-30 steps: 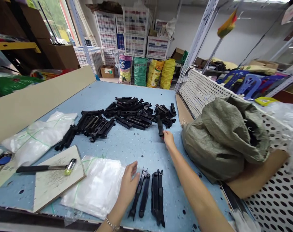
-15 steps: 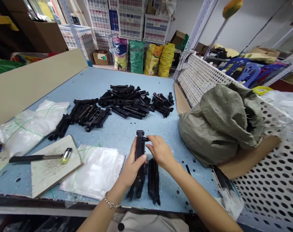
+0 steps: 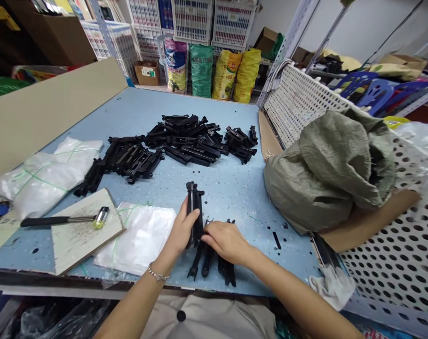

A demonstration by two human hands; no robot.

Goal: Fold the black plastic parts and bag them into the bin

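Surface [image 3: 214, 188], pale blue, carries one black elongated part [image 3: 194, 207] at near centre, lifted in the left hand [image 3: 182, 228] with its far end angled up and away from the person. Left fingers wrap its side, thumb across its upper face; grip looks firm. Right hand [image 3: 226, 241] sits just beside the lower right edge of that part, fingers curled in and thumb drawn close to the index finger; whether they pinch anything cannot be told. Beneath and between the hands lie more pieces of like make: a slim pair [image 3: 206, 266] and, to the right, a bundle [image 3: 227, 272] partly covered by the right hand. Farther back, a loose heap [image 3: 189, 139] of similar parts, with a cluster on either side. To the left, flat clear bags [image 3: 139, 240] lie beside a scuffed board [image 3: 80, 247] bearing a hammer [image 3: 55, 221]. Step in hand, as judged: two-handed handling of a single part, left steadying, right working near its lower end. Next move would seem to call for a steady left hold and precise right fingertips, clear of the pieces below.
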